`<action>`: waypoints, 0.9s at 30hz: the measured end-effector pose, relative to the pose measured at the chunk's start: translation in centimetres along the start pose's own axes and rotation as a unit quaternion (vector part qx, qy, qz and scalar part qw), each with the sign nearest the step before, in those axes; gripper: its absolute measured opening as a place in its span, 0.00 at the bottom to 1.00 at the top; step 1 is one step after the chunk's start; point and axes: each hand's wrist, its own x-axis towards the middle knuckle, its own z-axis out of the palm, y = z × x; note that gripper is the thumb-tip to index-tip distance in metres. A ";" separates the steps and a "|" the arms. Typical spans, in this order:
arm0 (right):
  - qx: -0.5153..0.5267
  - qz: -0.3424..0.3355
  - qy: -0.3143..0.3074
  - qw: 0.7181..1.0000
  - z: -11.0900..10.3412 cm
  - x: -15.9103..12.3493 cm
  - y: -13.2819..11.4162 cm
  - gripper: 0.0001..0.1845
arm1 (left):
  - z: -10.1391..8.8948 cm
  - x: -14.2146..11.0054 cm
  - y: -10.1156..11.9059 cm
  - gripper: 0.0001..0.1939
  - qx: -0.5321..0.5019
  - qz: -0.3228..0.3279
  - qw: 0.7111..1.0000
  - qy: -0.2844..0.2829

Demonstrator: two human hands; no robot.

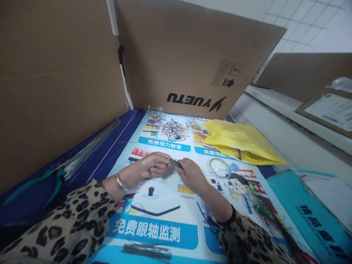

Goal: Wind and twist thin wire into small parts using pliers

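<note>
My left hand (155, 165), with a silver bangle at the wrist, is closed in a pinch over the middle of the printed sheet (155, 205). A thin purple bit shows at its fingers, too small to name. My right hand (193, 176) is closed around a slim metal tool (176, 163) with a dark body and a silver tip. The tip points left and meets the left fingertips. Most of the tool's handle is hidden in the palm, so its kind is unclear. A roll of clear tape (220, 168) lies just right of this hand.
Tangled wires (174, 127) lie at the back, beside a yellow bag (239, 141). Long thin wires (90, 148) and teal-handled pliers (58, 183) rest at left. Short dark wires (147, 251) lie in front. Cardboard (187, 55) walls the back; a teal box (310, 216) stands right.
</note>
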 end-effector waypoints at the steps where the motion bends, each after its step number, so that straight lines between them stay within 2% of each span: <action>1: 0.001 0.002 -0.001 1.000 0.0 0.0 0.0 0.11 | 0.0 0.0 0.0 0.08 0.000 0.001 1.000 0.001; 10: -0.015 0.011 0.006 1.000 0.3 0.0 0.0 0.12 | 0.2 0.0 -0.1 0.08 -0.001 0.014 1.000 0.004; 18: -0.022 -0.018 0.041 0.999 0.2 0.1 0.1 0.13 | 0.0 0.1 -0.1 0.07 -0.021 0.014 1.000 -0.009; 27: -0.065 -0.039 0.053 0.996 0.2 0.0 0.0 0.12 | -0.1 0.2 -0.3 0.07 -0.015 0.002 1.000 -0.026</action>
